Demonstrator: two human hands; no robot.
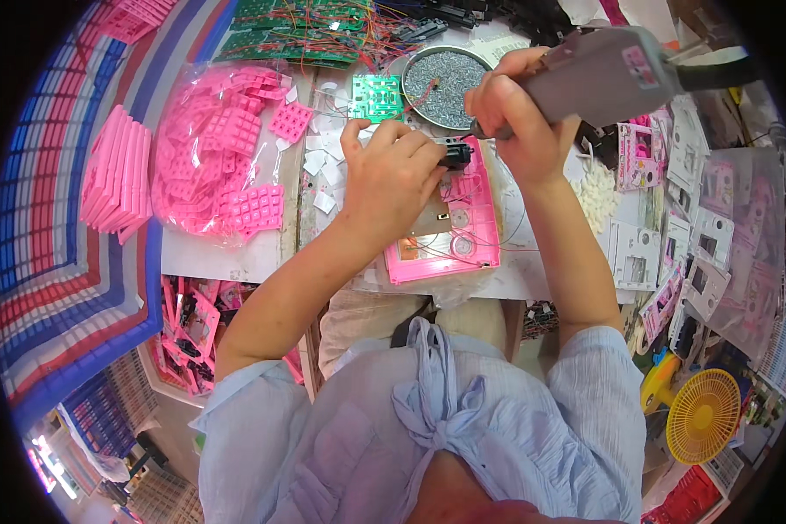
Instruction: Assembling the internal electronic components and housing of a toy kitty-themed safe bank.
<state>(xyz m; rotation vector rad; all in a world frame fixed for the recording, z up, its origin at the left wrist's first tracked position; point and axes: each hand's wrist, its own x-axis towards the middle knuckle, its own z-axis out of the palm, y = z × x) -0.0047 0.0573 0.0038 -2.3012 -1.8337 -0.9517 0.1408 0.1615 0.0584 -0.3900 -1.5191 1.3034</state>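
My right hand point(524, 113) is wrapped round a grey electric screwdriver point(598, 74), whose cord runs off to the right. The screwdriver's tip end points down toward the far part of a pink plastic housing point(489, 236); its very tip is hard to make out. My left hand point(393, 170) is closed on a small black part point(456, 155) at the housing's far end, and the fingers hide some of it. Inside the housing lie a grey-brown plate point(432, 217) and thin wires.
A round dish of small screws point(445, 83) and a green circuit board point(375, 98) lie beyond my hands. To the left are a bag of pink keypads point(218, 157) and stacked pink panels point(118, 175). White faceplates point(633, 253) and a yellow fan point(705, 415) stand right.
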